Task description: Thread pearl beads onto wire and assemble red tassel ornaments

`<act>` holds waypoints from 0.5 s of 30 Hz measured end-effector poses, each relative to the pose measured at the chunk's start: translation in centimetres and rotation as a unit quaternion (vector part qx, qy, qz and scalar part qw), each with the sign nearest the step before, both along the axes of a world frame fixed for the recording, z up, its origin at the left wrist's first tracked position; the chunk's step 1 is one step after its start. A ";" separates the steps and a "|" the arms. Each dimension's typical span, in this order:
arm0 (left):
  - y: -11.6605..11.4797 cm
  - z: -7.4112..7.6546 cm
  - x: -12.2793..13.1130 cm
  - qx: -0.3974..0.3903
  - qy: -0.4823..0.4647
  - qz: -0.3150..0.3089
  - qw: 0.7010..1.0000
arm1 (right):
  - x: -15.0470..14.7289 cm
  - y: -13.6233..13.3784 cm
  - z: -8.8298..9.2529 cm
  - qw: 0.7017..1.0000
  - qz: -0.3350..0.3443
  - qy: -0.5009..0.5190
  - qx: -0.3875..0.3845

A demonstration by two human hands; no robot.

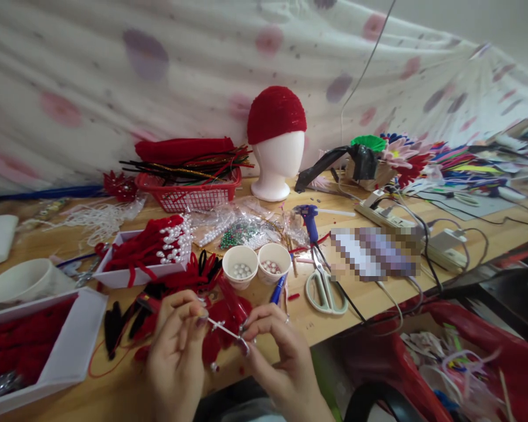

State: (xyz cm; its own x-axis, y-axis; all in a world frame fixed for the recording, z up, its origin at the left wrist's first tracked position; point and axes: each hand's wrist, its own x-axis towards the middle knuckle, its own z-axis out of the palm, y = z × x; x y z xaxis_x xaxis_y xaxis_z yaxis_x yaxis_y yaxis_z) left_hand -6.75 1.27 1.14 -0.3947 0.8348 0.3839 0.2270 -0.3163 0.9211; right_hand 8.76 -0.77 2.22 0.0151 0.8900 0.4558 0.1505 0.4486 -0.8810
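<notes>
My left hand (178, 346) and my right hand (276, 351) are raised over the front edge of the wooden table. Between their fingertips stretches a thin white stick or stem (223, 327), pinched at each end. Small shiny beads seem to sit by the fingertips, too small to make out well. Just beyond are two paper cups, one with white beads (240, 271), the other with white and dark red beads (272, 266). Red fuzzy material (215, 340) lies under the hands. A blue pen (279, 288) rests beside the right cup.
Scissors (326, 290) and a blue glue gun (308, 221) lie right of the cups. White boxes (70, 351) of red pieces stand left. Behind are a red basket (193, 196) and a white foam head (278, 164) with a red cap. Power strips (391, 225) and cables run right, above a red-lined bin (378, 357).
</notes>
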 end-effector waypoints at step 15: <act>1.3 0.4 -1.2 -0.005 -0.243 0.017 0.970 | 4.2 0.3 -0.4 0.978 -0.070 -0.189 0.046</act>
